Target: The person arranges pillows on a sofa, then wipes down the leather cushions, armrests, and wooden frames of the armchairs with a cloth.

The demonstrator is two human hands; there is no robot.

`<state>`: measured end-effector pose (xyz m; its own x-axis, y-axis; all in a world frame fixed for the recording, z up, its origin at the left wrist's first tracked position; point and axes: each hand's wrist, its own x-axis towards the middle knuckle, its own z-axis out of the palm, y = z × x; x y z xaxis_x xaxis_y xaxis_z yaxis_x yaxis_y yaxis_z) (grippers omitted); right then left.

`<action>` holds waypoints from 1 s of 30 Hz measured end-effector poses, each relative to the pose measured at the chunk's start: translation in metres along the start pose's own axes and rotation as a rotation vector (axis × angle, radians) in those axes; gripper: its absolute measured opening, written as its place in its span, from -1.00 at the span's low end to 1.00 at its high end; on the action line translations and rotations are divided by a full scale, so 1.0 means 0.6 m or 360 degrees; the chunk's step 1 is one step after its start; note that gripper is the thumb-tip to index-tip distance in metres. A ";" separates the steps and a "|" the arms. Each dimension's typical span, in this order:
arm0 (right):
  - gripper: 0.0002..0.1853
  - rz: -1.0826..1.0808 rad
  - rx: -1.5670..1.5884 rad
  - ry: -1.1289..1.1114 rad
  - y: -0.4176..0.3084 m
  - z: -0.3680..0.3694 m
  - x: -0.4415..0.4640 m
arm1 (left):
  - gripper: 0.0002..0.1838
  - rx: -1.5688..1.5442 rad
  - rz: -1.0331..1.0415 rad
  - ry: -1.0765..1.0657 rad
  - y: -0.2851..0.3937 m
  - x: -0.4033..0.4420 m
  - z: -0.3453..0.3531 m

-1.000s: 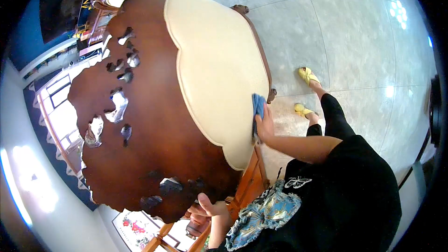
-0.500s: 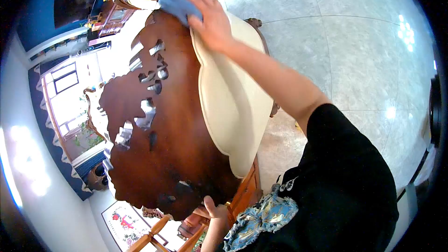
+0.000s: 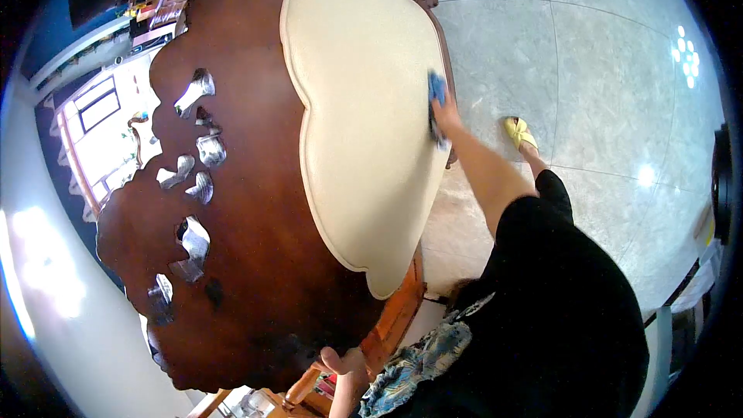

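A large dark brown wooden panel (image 3: 255, 209), with a scalloped edge and carved cut-outs, fills the middle of the head view. Set against it is a cream padded section (image 3: 371, 124) with a piped, wavy border. My right hand (image 3: 446, 116) holds a blue cloth (image 3: 436, 87) against the cream padding's outer edge, beside the dark wooden rim. Down at the panel's near edge is my left hand (image 3: 346, 364), closed around the wood. Its thumb shows, while the other fingers are mostly hidden by the panel.
Grey tiled floor (image 3: 604, 101) stretches out on the right, with a foot in a yellow slipper (image 3: 520, 132). An orange-brown wooden frame (image 3: 398, 325) adjoins the panel near my body. Behind, on the left, are a bright window (image 3: 99, 112) and a white wall (image 3: 58, 263).
My right hand has brought the blue cloth from the panel's far top end down to the cream padding's outer edge. My left hand stays at the near edge. The view has shifted.
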<state>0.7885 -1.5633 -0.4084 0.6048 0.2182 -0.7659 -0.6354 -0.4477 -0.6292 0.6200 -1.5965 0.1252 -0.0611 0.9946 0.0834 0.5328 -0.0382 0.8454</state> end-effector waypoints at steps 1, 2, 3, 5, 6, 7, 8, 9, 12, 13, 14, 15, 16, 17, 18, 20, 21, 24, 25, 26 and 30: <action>-0.27 0.0054 0.0080 -0.0076 0.038 -0.002 -0.062 | -0.48 -0.0018 0.0010 0.0005 -0.002 0.003 0.004; -0.26 0.0287 -0.0188 -0.0049 0.061 0.009 -0.122 | -0.48 -0.0019 0.0008 0.0000 -0.001 0.008 0.009; -0.26 0.0237 -0.0134 0.0032 0.115 0.031 -0.183 | -0.48 -0.0034 0.0024 -0.0010 0.005 0.009 0.001; -0.26 0.0439 0.0182 -0.0312 0.162 -0.007 -0.346 | -0.48 -0.0094 0.0071 -0.0040 0.028 -0.027 -0.054; -0.26 0.0497 0.0319 -0.0479 0.181 -0.037 -0.448 | -0.48 -0.0136 0.0103 -0.0062 0.041 -0.058 -0.094; -0.29 0.0666 0.0616 -0.0425 0.186 -0.068 -0.555 | -0.48 -0.0181 0.0141 -0.0091 0.055 -0.090 -0.135; -0.32 0.0833 0.0915 -0.0367 0.189 -0.092 -0.646 | -0.48 -0.0222 0.0172 -0.0123 0.066 -0.118 -0.172; -0.31 0.0960 0.1090 -0.0404 0.225 -0.081 -0.698 | -0.48 -0.0266 0.0213 -0.0160 0.070 -0.131 -0.200; -0.23 0.1250 0.1172 -0.0426 0.199 -0.031 -0.756 | -0.48 -0.0384 0.0318 -0.0299 0.040 -0.111 -0.250; -0.22 0.1203 0.1172 -0.0424 0.200 -0.010 -0.763 | -0.48 -0.0432 0.0369 -0.0358 0.021 -0.094 -0.270; -0.22 0.1136 0.1105 -0.0420 0.199 0.007 -0.775 | -0.48 -0.0447 0.0389 -0.0470 -0.012 -0.076 -0.301; -0.22 0.1055 0.1013 -0.0412 0.199 0.021 -0.790 | -0.48 -0.0242 0.0489 -0.0452 -0.013 -0.071 -0.317; -0.22 0.0956 0.0895 -0.0397 0.201 0.031 -0.803 | -0.51 -0.0281 0.0605 -0.0464 -0.022 -0.064 -0.325; -0.22 0.0855 0.0776 -0.0377 0.210 0.039 -0.817 | -0.58 -0.0153 0.0743 -0.0559 -0.038 -0.051 -0.347; -0.21 0.0763 0.0650 -0.0353 0.218 0.047 -0.831 | -0.66 -0.0132 0.0878 -0.0585 -0.049 -0.042 -0.351; -0.21 0.0579 0.0407 -0.0290 0.232 0.069 -0.863 | -0.60 -0.0172 0.0899 -0.0685 -0.063 -0.029 -0.357; -0.21 0.0492 0.0307 -0.0248 0.240 0.077 -0.878 | -0.58 -0.0285 0.0949 -0.0672 -0.071 -0.025 -0.356; -0.19 0.0151 0.0168 -0.0246 0.218 0.063 -0.965 | -0.32 -0.0011 0.1244 -0.0549 -0.124 -0.025 -0.388; -0.20 0.0082 0.0140 -0.0201 0.215 0.079 -0.969 | -0.29 -0.0111 0.1306 -0.0488 -0.140 -0.035 -0.386; -0.20 0.0012 0.0113 -0.0156 0.214 0.096 -0.972 | -0.23 -0.0065 0.1002 -0.0604 -0.182 -0.038 -0.394; -0.21 -0.0604 0.0097 0.0101 0.191 0.083 -1.122 | -0.31 0.0761 0.0913 -0.1050 -0.277 -0.060 -0.551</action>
<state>0.2843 -1.7183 0.0287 0.8295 0.3036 -0.4687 -0.3869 -0.2928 -0.8744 0.2546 -1.6577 0.1560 0.7161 0.6977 -0.0201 0.6277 -0.6312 0.4555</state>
